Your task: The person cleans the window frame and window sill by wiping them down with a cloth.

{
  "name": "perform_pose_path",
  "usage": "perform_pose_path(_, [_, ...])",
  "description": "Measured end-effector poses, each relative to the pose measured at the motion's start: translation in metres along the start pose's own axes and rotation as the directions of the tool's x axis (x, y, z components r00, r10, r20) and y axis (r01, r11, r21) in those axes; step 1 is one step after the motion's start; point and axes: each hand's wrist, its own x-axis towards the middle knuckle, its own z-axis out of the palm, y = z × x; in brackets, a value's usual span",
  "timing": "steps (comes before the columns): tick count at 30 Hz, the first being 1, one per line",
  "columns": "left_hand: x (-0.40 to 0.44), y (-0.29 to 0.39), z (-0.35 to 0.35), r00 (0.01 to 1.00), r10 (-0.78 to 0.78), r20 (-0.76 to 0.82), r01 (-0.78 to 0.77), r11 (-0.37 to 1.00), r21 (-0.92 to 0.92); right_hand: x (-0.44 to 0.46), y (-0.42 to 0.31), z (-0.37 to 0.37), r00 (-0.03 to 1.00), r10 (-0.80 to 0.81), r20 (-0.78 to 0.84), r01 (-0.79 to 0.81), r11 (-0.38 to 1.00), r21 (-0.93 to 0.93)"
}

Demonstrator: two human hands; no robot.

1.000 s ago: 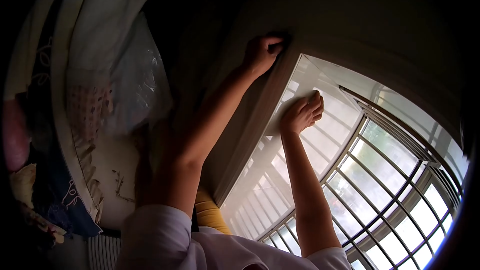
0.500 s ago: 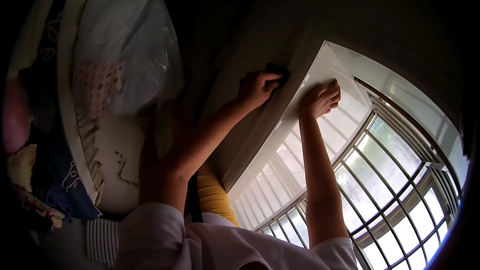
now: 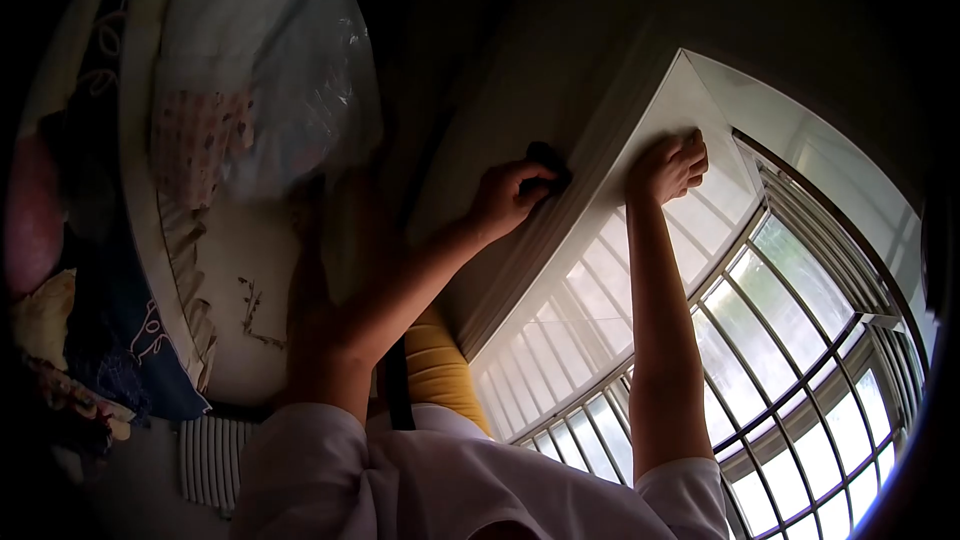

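Note:
My left hand (image 3: 508, 202) is closed on a small dark pad (image 3: 548, 166) and has it against the shaded wall just below the window sill's edge. Whether the pad is cloth or sponge is too dark to tell. On the glossy white window sill (image 3: 560, 335) rests my right hand (image 3: 668, 168), its fingers curled in, with nothing visible in them. The sill's raised edge (image 3: 600, 180) runs between the two hands.
Metal window bars (image 3: 770, 370) line the right side. At left stand a bed edge with ruffled fabric (image 3: 190, 270) and a clear plastic bag (image 3: 310, 90). Something yellow and padded (image 3: 445, 365) lies below my left forearm, and a white ribbed object (image 3: 212, 460) sits at lower left.
My left hand and the pad have shifted slightly down along the wall relative to the sill. The view has turned a little; my right hand stays on the sill, fingers still curled.

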Motion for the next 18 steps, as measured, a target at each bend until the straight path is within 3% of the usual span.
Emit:
perform_pose_path(10, [-0.069, -0.003, -0.004, 0.993, 0.101, -0.063, -0.089, 0.982, 0.166, -0.002, -0.007, -0.005, 0.999, 0.023, 0.025, -0.023, 1.0, -0.001])
perform_pose_path(12, [-0.086, -0.002, -0.008, 0.999, 0.033, -0.025, -0.027, 0.979, 0.201, -0.002, -0.007, -0.006, 0.999, 0.025, 0.03, -0.025, 1.0, 0.0])
perform_pose_path(18, [-0.138, -0.013, -0.016, 0.997, 0.081, -0.001, -0.077, 0.945, 0.317, 0.0, -0.006, -0.004, 0.999, 0.033, 0.024, -0.033, 0.999, -0.001])
